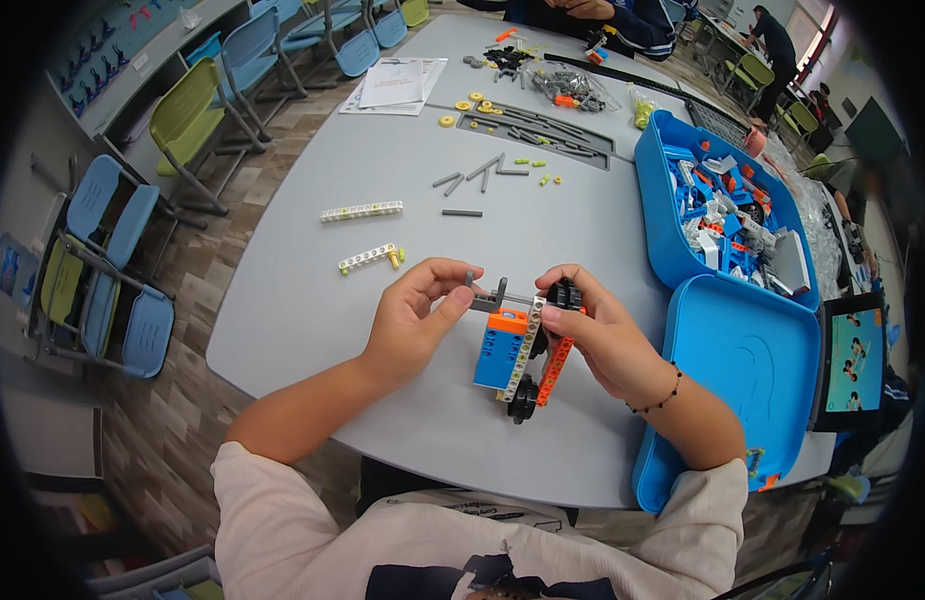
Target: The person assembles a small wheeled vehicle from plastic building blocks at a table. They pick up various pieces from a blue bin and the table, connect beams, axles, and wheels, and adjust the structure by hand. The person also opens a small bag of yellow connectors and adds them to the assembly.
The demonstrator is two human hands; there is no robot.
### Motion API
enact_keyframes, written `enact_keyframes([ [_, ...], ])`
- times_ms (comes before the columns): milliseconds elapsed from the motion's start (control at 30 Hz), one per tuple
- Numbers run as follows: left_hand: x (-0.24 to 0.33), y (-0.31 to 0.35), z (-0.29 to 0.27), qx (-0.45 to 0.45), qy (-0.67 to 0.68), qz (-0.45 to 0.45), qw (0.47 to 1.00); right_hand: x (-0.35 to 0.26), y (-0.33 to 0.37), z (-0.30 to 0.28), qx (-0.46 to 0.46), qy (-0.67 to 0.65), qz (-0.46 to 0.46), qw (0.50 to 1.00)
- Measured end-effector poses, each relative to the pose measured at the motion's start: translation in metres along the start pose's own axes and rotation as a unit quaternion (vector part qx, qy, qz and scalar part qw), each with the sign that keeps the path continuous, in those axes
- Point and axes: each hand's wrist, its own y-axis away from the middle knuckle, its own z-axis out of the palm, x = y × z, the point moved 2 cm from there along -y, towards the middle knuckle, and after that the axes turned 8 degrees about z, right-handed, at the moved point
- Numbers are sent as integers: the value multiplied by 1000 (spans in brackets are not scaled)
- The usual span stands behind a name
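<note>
My right hand [617,345] grips a building-block model by its upper right part, with the thumb on a white beam. This model [500,352] has a blue block, an orange piece, white and orange beams with holes, and black wheels. A grey axle sticks out of its top toward the left. My left hand [417,318] pinches a dark grey forked connector [491,300] at the left end of that axle, just above the orange piece. Whether the connector sits fully on the axle I cannot tell. On the table to the left lies a short white beam [367,257] with yellow pegs.
Another white beam [362,211] and several grey axles [462,212] lie farther off. A blue bin [672,240] of mixed bricks stands at right, its blue lid [737,340] nearer me beside a tablet [854,360]. A grey parts tray [542,125] and another person's hands [587,8] are beyond.
</note>
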Motion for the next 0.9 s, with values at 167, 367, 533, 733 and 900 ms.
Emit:
enact_keyframes([
  [167, 1, 1, 3, -22, -17, -12, 1000, 0, 2, 1, -11, 5, 6, 1000],
  [367, 3, 2, 3, -36, -8, -15, 999, -1, 2, 2, -13, 20, -11, 1000],
  [533, 3, 2, 4, -58, 12, -23, 998, 0, 2, 3, -19, 18, -23, 999],
  [733, 3, 3, 4, -89, -16, -20, 996, 3, 3, 5, -34, 56, -51, 997],
  [900, 2, 2, 5, -102, -30, -12, 994, 3, 3, 5, -38, 60, -58, 996],
])
